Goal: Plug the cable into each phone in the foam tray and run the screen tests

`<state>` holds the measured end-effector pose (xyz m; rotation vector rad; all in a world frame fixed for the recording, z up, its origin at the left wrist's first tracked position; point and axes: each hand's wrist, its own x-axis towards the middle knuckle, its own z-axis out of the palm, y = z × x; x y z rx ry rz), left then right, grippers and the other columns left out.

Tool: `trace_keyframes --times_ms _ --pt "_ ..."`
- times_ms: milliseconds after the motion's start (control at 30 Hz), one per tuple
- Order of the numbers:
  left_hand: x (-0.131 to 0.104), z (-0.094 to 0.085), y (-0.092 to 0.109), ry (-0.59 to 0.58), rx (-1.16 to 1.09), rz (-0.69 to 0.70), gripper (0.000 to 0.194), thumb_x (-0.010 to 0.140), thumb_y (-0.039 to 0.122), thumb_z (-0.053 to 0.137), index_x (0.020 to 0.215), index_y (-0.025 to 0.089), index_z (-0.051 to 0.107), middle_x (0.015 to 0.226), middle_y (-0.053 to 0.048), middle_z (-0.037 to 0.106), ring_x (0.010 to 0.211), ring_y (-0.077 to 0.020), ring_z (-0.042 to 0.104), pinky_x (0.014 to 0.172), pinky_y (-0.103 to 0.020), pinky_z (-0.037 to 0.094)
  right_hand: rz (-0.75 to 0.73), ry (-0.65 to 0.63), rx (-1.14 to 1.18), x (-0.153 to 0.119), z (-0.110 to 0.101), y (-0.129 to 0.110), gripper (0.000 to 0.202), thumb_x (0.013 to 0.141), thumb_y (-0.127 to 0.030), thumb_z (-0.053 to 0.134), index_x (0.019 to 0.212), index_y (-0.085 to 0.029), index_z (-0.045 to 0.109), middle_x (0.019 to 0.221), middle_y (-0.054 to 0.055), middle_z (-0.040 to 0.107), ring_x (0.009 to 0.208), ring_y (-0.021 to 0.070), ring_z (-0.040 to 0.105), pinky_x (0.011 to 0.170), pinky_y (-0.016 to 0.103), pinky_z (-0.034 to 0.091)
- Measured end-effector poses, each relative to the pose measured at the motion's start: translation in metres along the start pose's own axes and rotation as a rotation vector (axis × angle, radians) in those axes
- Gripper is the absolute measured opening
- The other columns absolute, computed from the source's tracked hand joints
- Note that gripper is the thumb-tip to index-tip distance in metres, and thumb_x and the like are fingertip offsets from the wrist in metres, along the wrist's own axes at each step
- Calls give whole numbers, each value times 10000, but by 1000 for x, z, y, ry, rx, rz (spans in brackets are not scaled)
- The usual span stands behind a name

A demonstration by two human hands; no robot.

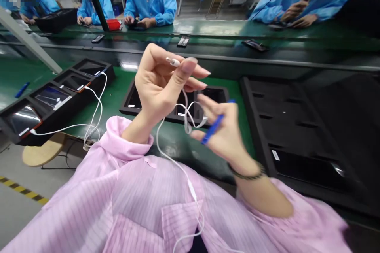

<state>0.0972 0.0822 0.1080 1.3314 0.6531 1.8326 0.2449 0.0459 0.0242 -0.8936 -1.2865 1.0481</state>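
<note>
Raised in front of me, my left hand (158, 81) pinches the white earphone plug (173, 61) between thumb and forefinger, its metal tip pointing left. From it the white earphone cable (173, 162) hangs in loops and runs down over my pink striped garment. My right hand (227, 132) is to the right and lower, slightly blurred. It holds a blue pen-like stick (212, 129) across the palm, with thumb and forefinger apart beside the cable loop. Behind both hands lies a black foam tray (126, 109) with dark-screened phones, partly hidden.
At left, a black tray (63, 120) holds several phones, some with white cables plugged in. A large black tray (252, 114) at right has a phone (308, 170) in its near slot. Another blue stick (22, 89) lies far left. Co-workers in blue sit across the line.
</note>
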Motion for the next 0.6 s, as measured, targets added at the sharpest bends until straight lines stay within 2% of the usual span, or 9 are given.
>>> trace_keyframes --times_ms 67,167,233,267,333,400,500,567,600 --pt "-6 7 6 89 -7 91 206 985 361 607 939 214 470 734 89 673 630 -121 740 535 -159 531 11 30 77 6 28 15 815 423 -430 999 883 -272 345 1408 82 543 1423 256 442 1256 509 263" --pt "-12 5 12 189 -33 260 222 1002 364 585 926 234 422 760 107 683 549 -74 695 493 -128 491 76 166 175 14 62 34 871 389 -424 994 863 -281 277 1512 100 440 1496 236 330 1280 499 181" --pt "-12 1 11 259 0 303 189 1042 438 483 1001 260 433 778 107 684 522 -67 677 471 -135 484 143 188 266 14 75 41 865 391 -410 988 860 -281 272 1544 72 411 1491 220 339 1276 475 215" --pt "-11 -1 9 289 23 304 198 1062 473 408 1060 277 437 787 103 683 511 -68 670 463 -143 485 198 143 339 12 78 42 837 430 -430 975 855 -279 270 1517 58 452 1448 217 410 1252 472 288" --pt "-9 -2 4 341 17 324 242 1091 484 258 1154 314 419 798 99 682 463 -59 638 429 -143 461 331 -20 488 8 82 42 747 558 -512 916 844 -275 267 1340 37 614 1260 216 602 1111 457 489" --pt "-6 -3 0 376 -54 368 279 1110 407 129 1188 345 389 793 110 677 399 -37 585 377 -125 401 401 -175 543 3 83 38 688 632 -549 871 828 -272 273 1063 5 723 1037 214 712 921 404 599" --pt "1 -18 6 426 -215 388 413 1095 273 -37 1227 407 331 879 142 693 324 0 477 320 -112 323 327 -273 382 -2 78 30 624 694 -519 842 789 -272 277 765 -36 721 776 194 742 737 331 618" --pt "7 -42 19 421 -313 297 510 1064 338 -150 1255 478 302 1020 166 705 325 9 435 313 -110 328 275 -262 269 -4 67 23 577 759 -517 791 763 -274 268 687 -46 702 663 174 722 671 310 612" --pt "9 -59 28 382 -344 201 563 1021 467 -206 1246 519 307 1070 186 702 344 7 443 316 -106 340 261 -239 225 -5 58 19 543 800 -503 760 757 -274 269 676 -47 698 649 165 716 677 309 613"
